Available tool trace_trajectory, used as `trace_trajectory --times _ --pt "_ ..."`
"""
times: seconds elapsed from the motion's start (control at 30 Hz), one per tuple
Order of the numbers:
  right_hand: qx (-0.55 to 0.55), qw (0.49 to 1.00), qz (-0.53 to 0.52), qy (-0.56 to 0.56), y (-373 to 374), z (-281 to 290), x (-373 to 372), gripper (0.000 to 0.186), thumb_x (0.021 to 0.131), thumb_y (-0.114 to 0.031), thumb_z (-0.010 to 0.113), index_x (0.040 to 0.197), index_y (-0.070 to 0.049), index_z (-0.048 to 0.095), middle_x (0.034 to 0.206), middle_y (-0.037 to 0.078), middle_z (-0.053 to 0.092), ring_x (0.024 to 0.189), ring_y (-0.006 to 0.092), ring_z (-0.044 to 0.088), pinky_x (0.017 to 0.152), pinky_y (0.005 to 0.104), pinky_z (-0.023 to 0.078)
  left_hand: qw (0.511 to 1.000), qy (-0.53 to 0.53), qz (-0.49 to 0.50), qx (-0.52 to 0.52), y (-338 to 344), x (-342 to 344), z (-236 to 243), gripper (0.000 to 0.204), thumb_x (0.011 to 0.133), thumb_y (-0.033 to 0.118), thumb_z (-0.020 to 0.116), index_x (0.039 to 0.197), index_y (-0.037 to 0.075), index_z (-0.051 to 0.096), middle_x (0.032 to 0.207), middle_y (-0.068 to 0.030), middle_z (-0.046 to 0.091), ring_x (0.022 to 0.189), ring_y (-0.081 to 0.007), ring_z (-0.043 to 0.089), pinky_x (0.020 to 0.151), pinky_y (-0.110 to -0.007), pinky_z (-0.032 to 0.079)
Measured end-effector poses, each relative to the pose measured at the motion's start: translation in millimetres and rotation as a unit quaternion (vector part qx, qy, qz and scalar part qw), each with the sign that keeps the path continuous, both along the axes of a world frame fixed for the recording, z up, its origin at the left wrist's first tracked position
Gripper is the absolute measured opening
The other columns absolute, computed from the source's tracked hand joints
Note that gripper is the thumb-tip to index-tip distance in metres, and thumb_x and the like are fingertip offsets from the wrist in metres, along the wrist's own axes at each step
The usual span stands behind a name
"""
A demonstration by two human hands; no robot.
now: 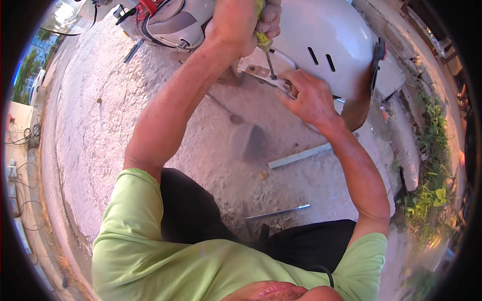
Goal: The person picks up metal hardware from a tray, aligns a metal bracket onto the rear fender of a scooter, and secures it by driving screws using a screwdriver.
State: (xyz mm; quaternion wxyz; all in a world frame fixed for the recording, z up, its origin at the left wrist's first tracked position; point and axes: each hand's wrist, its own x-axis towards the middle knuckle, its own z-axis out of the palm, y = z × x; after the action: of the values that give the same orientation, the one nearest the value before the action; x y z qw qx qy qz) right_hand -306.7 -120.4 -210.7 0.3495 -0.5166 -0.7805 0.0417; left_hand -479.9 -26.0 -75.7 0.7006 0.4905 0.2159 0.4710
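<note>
A screwdriver with a yellow-green handle (263, 41) is gripped by my left hand (237, 27), fingers wrapped round it. Its metal shaft slants down onto a screw or hole in a pale metal bracket (257, 70), by the edge of a white scooter body (329, 42). My right hand (310, 96) pinches the bracket's near end, thumb and fingers closed just right of the screwdriver's tip. The exact fingertip contact is partly hidden.
On the rough concrete ground lie a T-handled wrench (278, 211), a pale flat bar (299, 155) and a small tan piece (263, 174). Another grey-and-white scooter part (175, 27) stands at the upper left. Weeds (429, 195) grow along the broken right-hand edge.
</note>
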Motion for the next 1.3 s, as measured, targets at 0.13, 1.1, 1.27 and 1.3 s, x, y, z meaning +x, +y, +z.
trace_trajectory --times 0.13,1.1,1.27,1.3 --pt "0.013 1.0 0.005 0.009 2.0 1.1 -1.7 0.03 0.074 -0.017 0.079 0.103 -0.012 0.071 0.082 0.007 0.067 0.069 0.0295 0.068 0.066 0.0426 0.056 0.999 0.006 -0.049 0.008 4.3 -3.3 2.7 0.033 0.098 0.032 0.049 0.075 0.007 0.05 0.057 -0.003 0.041 0.045 -0.0164 0.038 0.047 -0.033 0.036" --pt "0.033 0.999 -0.005 0.001 0.2 -1.3 -3.6 0.031 0.072 -0.014 0.08 0.102 -0.012 0.071 0.079 0.006 0.064 0.067 0.0276 0.066 0.064 0.0416 0.055 0.999 0.01 0.025 0.029 -0.8 0.3 -0.2 0.029 0.1 0.029 0.051 0.083 0.006 0.054 0.058 -0.0053 0.047 0.045 -0.0183 0.044 0.045 -0.033 0.039" --pt "0.009 1.0 -0.007 -0.003 3.0 -1.4 -2.2 0.03 0.071 -0.014 0.079 0.1 -0.012 0.071 0.08 0.007 0.065 0.069 0.0298 0.068 0.065 0.043 0.056 0.997 -0.001 -0.076 0.022 5.6 -5.3 -1.4 0.031 0.1 0.031 0.048 0.08 0.007 0.049 0.056 -0.0044 0.042 0.043 -0.0176 0.04 0.045 -0.033 0.037" --pt "0.007 1.0 -0.009 -0.006 2.3 -1.2 -3.3 0.03 0.07 -0.014 0.08 0.1 -0.012 0.071 0.08 0.007 0.066 0.069 0.0296 0.068 0.065 0.0428 0.056 0.996 -0.004 -0.081 0.022 6.4 -5.8 -2.0 0.031 0.1 0.031 0.048 0.08 0.007 0.049 0.055 -0.0044 0.042 0.043 -0.0176 0.04 0.045 -0.034 0.038"
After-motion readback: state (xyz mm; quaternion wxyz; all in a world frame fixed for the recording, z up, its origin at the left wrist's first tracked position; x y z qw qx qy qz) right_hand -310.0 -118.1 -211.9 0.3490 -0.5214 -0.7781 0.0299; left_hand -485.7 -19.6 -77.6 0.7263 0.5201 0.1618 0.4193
